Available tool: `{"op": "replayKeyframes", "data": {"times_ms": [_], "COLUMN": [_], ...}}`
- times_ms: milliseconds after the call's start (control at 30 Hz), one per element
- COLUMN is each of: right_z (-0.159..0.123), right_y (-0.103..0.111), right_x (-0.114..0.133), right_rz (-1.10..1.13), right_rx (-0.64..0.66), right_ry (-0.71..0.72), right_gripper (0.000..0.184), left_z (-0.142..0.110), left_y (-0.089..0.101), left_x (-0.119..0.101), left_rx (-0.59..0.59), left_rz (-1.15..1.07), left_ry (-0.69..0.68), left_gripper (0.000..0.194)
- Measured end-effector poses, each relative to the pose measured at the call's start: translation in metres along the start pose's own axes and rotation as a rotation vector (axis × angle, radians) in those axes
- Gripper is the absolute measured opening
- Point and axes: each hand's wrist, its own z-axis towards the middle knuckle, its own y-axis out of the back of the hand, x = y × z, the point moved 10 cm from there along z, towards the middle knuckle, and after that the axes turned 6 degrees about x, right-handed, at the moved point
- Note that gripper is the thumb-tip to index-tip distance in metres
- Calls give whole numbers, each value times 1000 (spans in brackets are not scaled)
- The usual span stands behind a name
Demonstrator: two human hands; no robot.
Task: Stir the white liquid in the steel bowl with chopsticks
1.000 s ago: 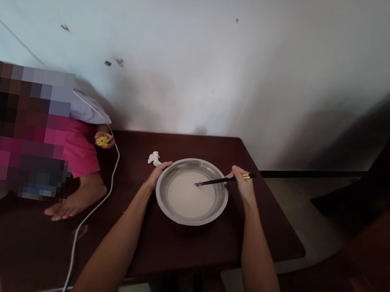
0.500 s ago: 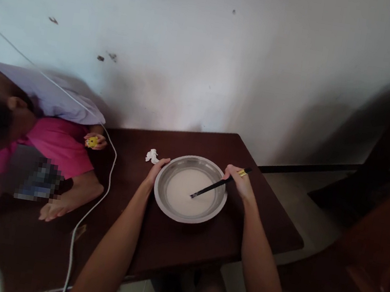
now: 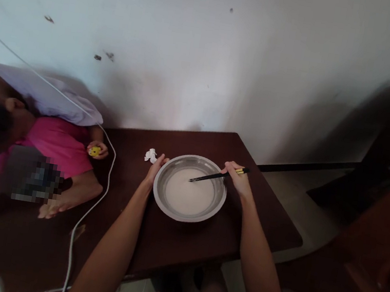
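A round metal bowl (image 3: 161, 204) with a white liquid in it sits on the dark wooden table (image 3: 179, 247) in front of me. My left hand (image 3: 155, 167) grips the bowl's left rim. My right hand (image 3: 237, 178) holds dark chopsticks (image 3: 212, 176) with yellow bands near the top. Their tips dip into the white liquid at the far side of the bowl.
A crumpled white tissue (image 3: 150, 155) lies just left of the bowl. A person in a pink top (image 3: 57, 146) sits on the table's left part, holding a small yellow thing (image 3: 94, 151). A white cable (image 3: 94, 209) runs down the table. Wooden furniture (image 3: 379, 244) stands at right.
The chopstick tips swept from the bowl's far side toward its near middle and back to the far side. My left hand stayed on the rim. The view shifted slightly.
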Motion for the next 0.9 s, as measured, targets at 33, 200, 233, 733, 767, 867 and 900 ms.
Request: {"op": "replayKeyframes", "data": {"times_ms": [33,200,233,733,767,867,900], "right_z": [0,0,0,0,0,0,0], "right_y": [5,-11,-13,8,11,-3,-11], "right_x": [-2,-5,-4,-1,-3,-5,-3], "right_rz": [31,68,38,-7,19,41,19], "right_rx": [-39,111,128,-73,-98,28,96], "right_ry": [-5,-38,-30,-18,-28,-54,-49], "right_gripper": [44,45,43,45,47,47,45], "left_z": [0,1,1,-3,-3,-2,-2], "left_y": [1,0,-1,-2,-2,-1,0], "left_x": [0,1,1,-3,-3,-3,-3], "left_rx": [-12,-16,-11,-45,-45,-47,-49], "left_rz": [-6,15,19,42,43,42,43], "left_ry": [0,8,9,-15,-14,-22,-26], "left_gripper": [47,47,47,44,43,41,40]}}
